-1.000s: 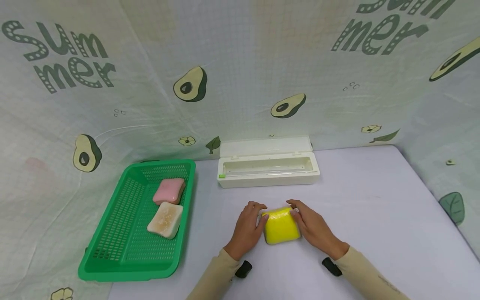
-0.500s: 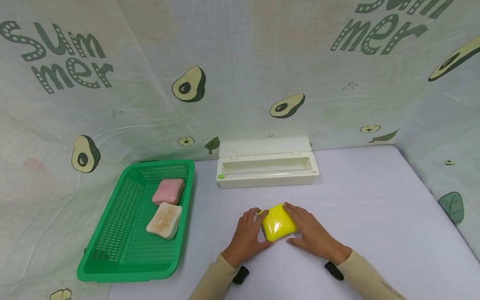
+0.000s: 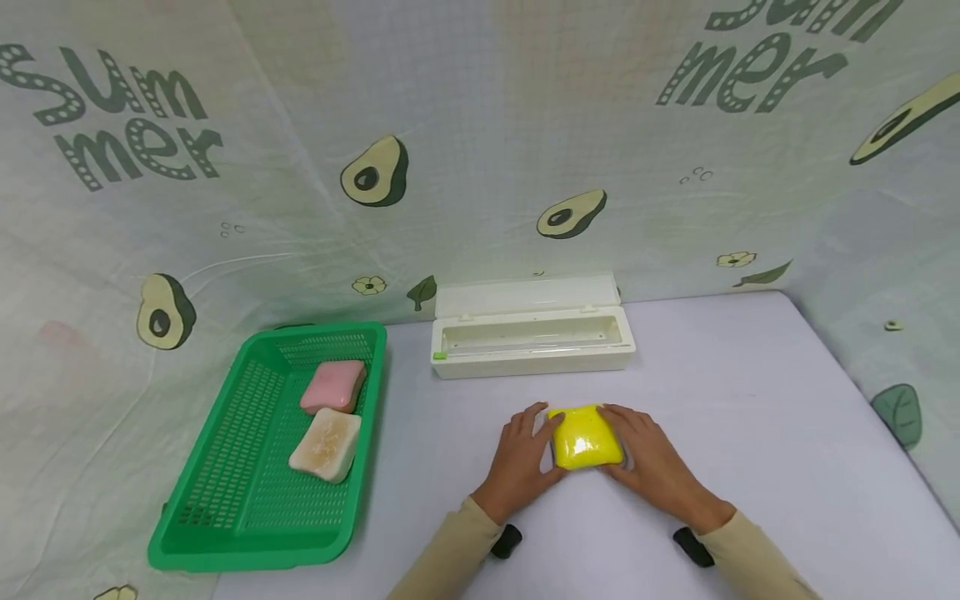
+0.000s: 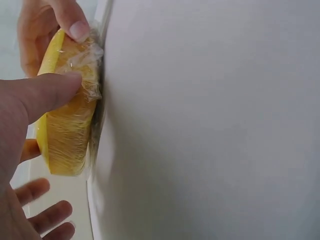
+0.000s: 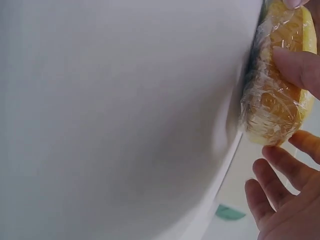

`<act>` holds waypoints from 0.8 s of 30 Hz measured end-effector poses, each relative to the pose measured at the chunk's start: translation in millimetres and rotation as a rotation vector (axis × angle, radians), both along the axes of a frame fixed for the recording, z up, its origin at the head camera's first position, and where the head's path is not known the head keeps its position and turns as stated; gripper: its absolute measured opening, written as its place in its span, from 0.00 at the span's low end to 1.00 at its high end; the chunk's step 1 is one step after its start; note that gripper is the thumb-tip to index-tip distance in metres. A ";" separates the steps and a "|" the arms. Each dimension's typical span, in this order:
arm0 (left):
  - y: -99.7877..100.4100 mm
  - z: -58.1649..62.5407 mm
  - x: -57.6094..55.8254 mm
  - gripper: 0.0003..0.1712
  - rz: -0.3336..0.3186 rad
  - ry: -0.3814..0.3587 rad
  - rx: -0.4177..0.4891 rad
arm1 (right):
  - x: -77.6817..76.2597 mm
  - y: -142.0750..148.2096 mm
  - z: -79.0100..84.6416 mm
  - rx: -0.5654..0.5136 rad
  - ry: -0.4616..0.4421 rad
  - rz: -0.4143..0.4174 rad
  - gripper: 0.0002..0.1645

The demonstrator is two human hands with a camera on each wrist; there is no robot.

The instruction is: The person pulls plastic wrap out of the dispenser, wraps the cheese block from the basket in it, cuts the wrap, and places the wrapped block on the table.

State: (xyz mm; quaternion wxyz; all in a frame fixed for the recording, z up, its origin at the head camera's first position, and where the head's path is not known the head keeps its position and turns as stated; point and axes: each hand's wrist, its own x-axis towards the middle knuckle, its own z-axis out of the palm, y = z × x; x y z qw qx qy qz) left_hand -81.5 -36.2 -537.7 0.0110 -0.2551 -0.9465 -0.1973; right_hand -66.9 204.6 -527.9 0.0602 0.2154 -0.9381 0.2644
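Observation:
A yellow toast-shaped block (image 3: 587, 437) wrapped in clear plastic film lies at the middle of the table, glossy on top. My left hand (image 3: 519, 467) holds its left side, thumb at the near edge and index finger by the far corner. On the opposite side, my right hand (image 3: 662, 467) grips it between thumb and index finger. Crinkled film gathers low on the near side of the block (image 4: 70, 135) in the left wrist view. The right wrist view has the right thumb pressed on the wrapped side of the block (image 5: 280, 105), the other fingers loosely bent.
On the left stands a green basket (image 3: 367, 467) holding a pink toast-shaped block (image 3: 333, 386) and a browned white one (image 3: 326, 446). A long white box (image 3: 532, 364) with its lid raised sits behind the hands, near the patterned cloth backdrop (image 3: 480, 225).
The yellow block was turned at an angle half a second ago and now sits squarer, a little to the right. Both hands have moved right with it, and the right thumb has come against it.

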 end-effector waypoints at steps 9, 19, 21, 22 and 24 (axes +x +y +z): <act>44.3 -1.7 -10.3 0.48 -0.031 0.021 -0.048 | -5.4 40.0 -3.8 0.003 0.018 -0.052 0.52; 96.2 -0.9 -23.8 0.42 -0.089 0.002 -0.080 | -13.3 84.6 -1.7 0.008 0.001 -0.139 0.51; 103.2 1.3 -28.0 0.40 -0.114 -0.014 -0.110 | -14.4 93.5 -1.3 0.008 0.006 -0.156 0.52; 106.9 3.0 -30.2 0.39 -0.126 -0.028 -0.119 | -14.9 98.2 -1.5 0.011 0.013 -0.163 0.52; 114.2 6.6 -33.9 0.39 -0.146 -0.055 -0.136 | -15.2 107.3 -1.8 0.011 0.023 -0.174 0.51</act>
